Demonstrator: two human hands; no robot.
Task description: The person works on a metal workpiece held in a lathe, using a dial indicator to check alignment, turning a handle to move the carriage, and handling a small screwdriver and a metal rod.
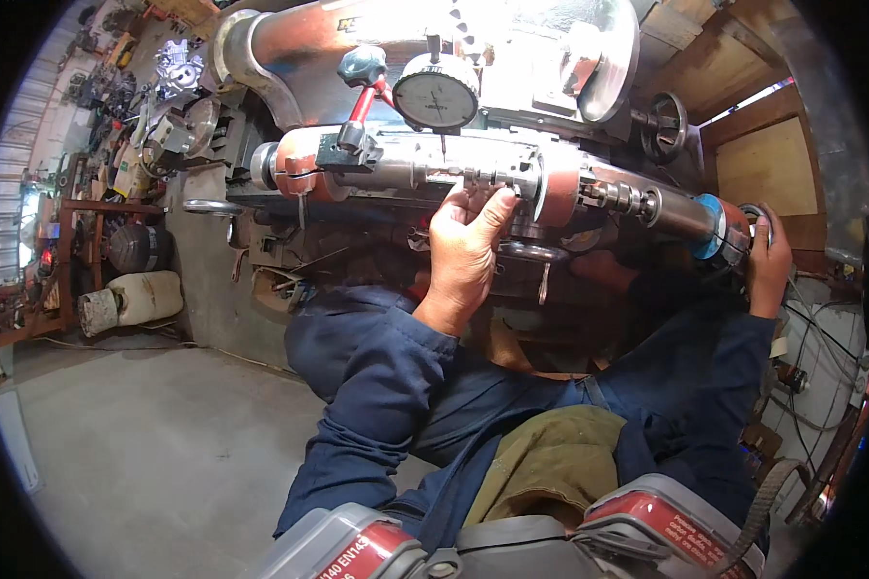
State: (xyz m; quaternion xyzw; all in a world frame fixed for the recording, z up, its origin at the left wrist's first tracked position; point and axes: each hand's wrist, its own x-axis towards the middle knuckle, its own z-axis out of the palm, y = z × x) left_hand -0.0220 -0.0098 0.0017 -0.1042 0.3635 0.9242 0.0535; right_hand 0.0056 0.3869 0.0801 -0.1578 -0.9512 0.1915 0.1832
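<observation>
A metal shaft with stepped collars (497, 179), which looks like a crankshaft, lies across the machine between orange-red supports. My left hand (466, 241) reaches up from below, with thumb and fingers closed on the shaft near its middle. Above it, a round dial gauge (436, 94) points its thin probe down toward the shaft; I cannot tell whether the tip touches. Beside the gauge is a stand with a red arm (360, 106). At the right end, my right hand (770, 259) is closed round the rim of a metal handwheel (751, 214), its fingers partly hidden.
The machine's large grey-and-orange housing (309, 43) rises behind the shaft. Another handwheel (664, 125) sits at the back right. A dirty white jug (145, 297) stands on the left, beside a cluttered rack (68, 261). Cables (821, 318) hang at the right.
</observation>
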